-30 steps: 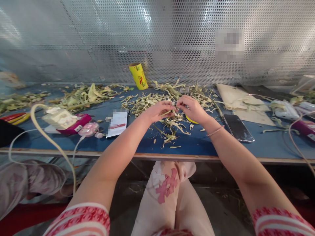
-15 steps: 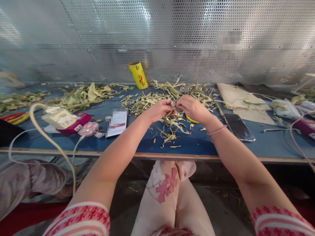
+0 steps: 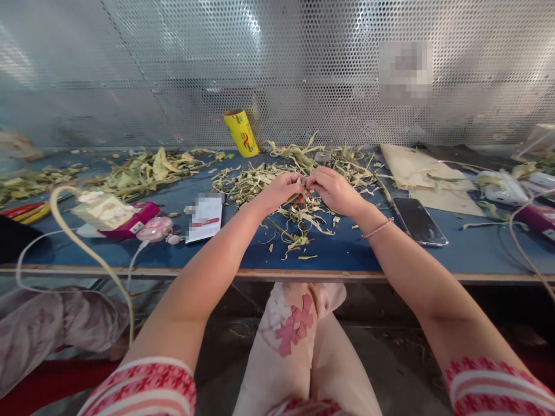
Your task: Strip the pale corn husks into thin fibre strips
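Perforated metal sheeting [image 3: 173, 69] closed off the back of a blue worktable [image 3: 355, 254] littered with pale green plant scraps [image 3: 255, 176]. Over the middle of that table the left hand [image 3: 281, 192] and the right hand [image 3: 333, 190] met fingertip to fingertip, both curled and pinching a thin strip of plant stem [image 3: 302, 186] held between them just above the scraps. How firmly each finger closed on it could not be told, since the fingertips hid most of the strip.

Directly beneath the hands lay a loose tangle of stripped fibres [image 3: 299, 222], trailing toward the near edge of the table. A yellow object [image 3: 336, 215] peeked out under the right wrist, which wore a thin bracelet [image 3: 378, 229]. Beyond the left hand, at the back, a yellow roll [image 3: 241, 133] stood tilted against the sheeting. Out past the right hand a dark phone [image 3: 418, 214] lay flat, with brown paper [image 3: 416, 170] just behind it. Off to the left of the left hand sat a white card [image 3: 205, 216], then a pink device [image 3: 155, 229] and a magenta box [image 3: 134, 218], with a pale cable [image 3: 87, 242] looping over the table's front edge. Another person's patterned sleeve [image 3: 47, 329] showed low at the far left.
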`<control>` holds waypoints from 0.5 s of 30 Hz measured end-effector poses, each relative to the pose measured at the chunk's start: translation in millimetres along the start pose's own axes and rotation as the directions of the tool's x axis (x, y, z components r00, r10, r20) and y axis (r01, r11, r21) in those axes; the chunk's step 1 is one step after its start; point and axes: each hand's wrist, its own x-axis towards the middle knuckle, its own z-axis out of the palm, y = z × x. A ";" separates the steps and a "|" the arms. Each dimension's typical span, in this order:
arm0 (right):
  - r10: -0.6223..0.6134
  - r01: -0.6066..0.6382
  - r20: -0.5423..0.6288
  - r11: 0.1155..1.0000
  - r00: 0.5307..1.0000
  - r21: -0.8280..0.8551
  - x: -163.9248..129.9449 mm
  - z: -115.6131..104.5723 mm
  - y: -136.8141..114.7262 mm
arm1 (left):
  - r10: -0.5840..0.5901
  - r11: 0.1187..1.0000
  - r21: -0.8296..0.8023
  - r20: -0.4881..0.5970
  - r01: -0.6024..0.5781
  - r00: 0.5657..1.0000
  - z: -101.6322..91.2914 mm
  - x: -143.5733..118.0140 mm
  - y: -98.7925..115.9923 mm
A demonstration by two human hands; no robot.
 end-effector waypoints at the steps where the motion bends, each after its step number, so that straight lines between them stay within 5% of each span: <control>1: 0.000 0.000 -0.007 1.000 1.000 0.010 0.3 0.1 -0.8 | 0.004 1.000 -0.011 0.001 -0.004 1.000 0.3 0.0 0.4; 15: 0.102 -0.093 -0.097 0.991 0.990 0.092 0.6 0.4 0.6 | -0.046 0.960 -0.276 0.026 0.052 0.999 0.7 1.8 -3.7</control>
